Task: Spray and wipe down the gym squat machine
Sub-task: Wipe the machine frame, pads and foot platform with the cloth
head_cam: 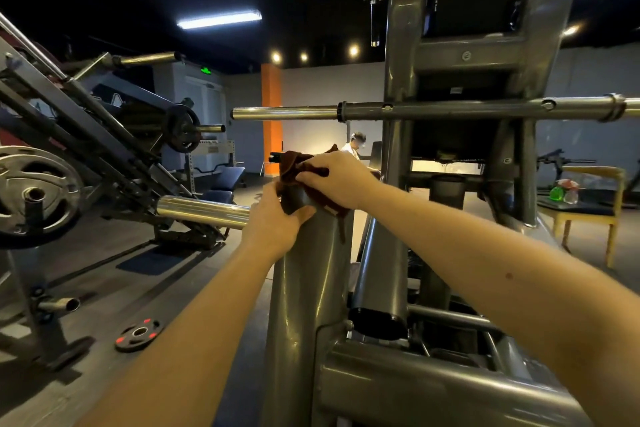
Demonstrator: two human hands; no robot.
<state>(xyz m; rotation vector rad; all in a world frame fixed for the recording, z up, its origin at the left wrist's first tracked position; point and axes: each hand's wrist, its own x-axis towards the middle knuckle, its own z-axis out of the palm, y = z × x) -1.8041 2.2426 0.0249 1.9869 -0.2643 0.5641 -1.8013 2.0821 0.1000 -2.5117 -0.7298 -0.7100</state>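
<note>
Dim gym floor point(194, 274) lies behind the grey squat machine point(478, 55), where the right hand point(341, 180) clamps a maroon cloth point(294, 166) over the top of 1 upright post point(304, 288) to rub it, while the left hand point(277, 218), just below that grip, wraps the post, seemingly to steady it

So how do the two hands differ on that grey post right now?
The left hand wraps the grey post itself, just below its top. The right hand holds the brown cloth against the post's top end. The left hand sits lower and comes up from below. The right hand sits higher, its arm reaching in from the right. Both are on the same post.
</note>
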